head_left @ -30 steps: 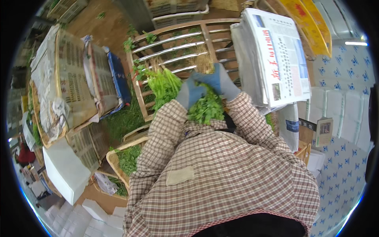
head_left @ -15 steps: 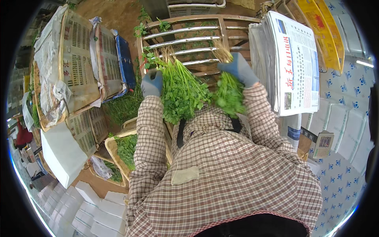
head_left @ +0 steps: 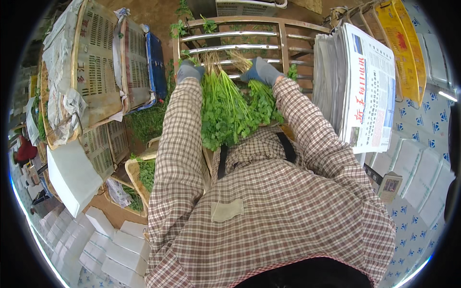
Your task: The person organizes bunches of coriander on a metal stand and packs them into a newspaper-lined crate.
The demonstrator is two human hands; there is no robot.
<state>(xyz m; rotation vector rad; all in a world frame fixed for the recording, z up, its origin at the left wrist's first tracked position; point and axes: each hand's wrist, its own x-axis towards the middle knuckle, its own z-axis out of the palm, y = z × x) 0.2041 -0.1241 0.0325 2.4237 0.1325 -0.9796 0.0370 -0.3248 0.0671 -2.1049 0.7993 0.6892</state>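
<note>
Both hands wear grey-blue gloves. My left hand is at the left edge of a spread pile of leafy greens with long pale stems and roots, lying on a slatted metal rack. Its fingers are too hidden to tell what they hold. My right hand grips a bunch of the same greens near its root end, against the pile's right side. The leaves hang toward my checked apron.
Stacked crates and a white foam box are on the left, with a crate of greens lower down. A thick newspaper stack lies right of the rack, beside yellow crates. White boxes line the lower left.
My hands have separated from the middle, the left moving to the pile's left side. Since half a second ago my right hand has moved leftward, bringing its bunch against the pile.
</note>
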